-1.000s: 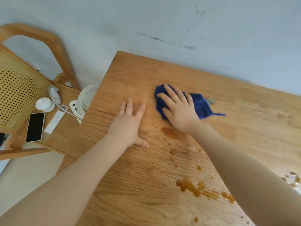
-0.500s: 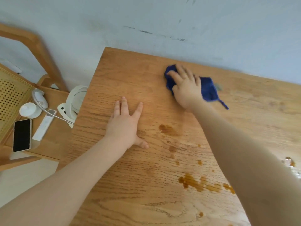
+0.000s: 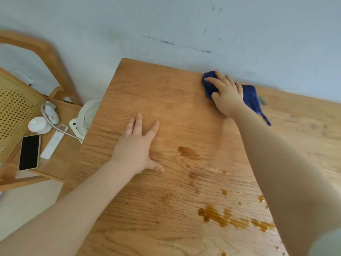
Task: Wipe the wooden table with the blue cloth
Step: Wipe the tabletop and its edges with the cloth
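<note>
— Where's the cloth, and how are you holding it?

— Blue cloth [image 3: 249,97] is at the far edge of the bench [image 3: 166,100], hard by the wall [image 3: 166,19]. My right hand [image 3: 226,94] lies flat on top, fingers spread, palm bearing down. It's pinned under the palm rather than bunched in a fist, so more fabric meets the wood. One tail trails loose beside my wrist.

— And the other hand?

— Left hand [image 3: 137,145] is splayed flat on bare wood, holding nothing, well apart from the right. I'd call it a brace: the reach is long, and my weight goes through that palm.

— What's changed over the last second?

— The cloth has travelled away from me, from mid-bench out to the back edge. The left hand hasn't budged.

— Is the mess dealt with?

— No. The brown spill [image 3: 230,218] sits near me, with a smaller blot [image 3: 187,152] just right of my left thumb (both look wet, glossy). The cloth isn't touching either. My guess is the pull-back stroke has to come through them.
</note>
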Demonstrator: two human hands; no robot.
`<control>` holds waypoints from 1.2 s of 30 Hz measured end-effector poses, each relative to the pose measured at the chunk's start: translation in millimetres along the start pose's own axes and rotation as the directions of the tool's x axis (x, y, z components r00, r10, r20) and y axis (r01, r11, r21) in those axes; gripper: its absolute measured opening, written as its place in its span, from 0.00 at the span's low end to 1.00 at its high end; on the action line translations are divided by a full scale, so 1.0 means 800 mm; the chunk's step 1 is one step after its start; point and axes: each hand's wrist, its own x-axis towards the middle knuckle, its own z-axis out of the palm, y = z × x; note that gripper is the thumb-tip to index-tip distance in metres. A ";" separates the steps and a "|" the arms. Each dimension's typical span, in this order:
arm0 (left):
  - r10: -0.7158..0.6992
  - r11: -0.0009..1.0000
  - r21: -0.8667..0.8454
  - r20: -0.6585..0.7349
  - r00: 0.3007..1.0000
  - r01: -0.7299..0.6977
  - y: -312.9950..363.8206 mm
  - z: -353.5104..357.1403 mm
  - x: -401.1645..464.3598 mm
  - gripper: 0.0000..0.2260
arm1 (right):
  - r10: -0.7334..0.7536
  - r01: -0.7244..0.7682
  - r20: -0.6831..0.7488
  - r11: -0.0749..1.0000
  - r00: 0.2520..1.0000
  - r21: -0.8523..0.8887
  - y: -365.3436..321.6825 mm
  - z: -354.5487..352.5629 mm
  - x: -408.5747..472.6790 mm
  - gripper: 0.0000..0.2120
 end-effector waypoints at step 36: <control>-0.049 0.997 0.045 -0.124 0.991 0.055 0.193 0.018 0.021 0.59 | -0.197 0.199 0.031 0.971 0.980 -0.135 0.124 -0.023 -0.002 0.21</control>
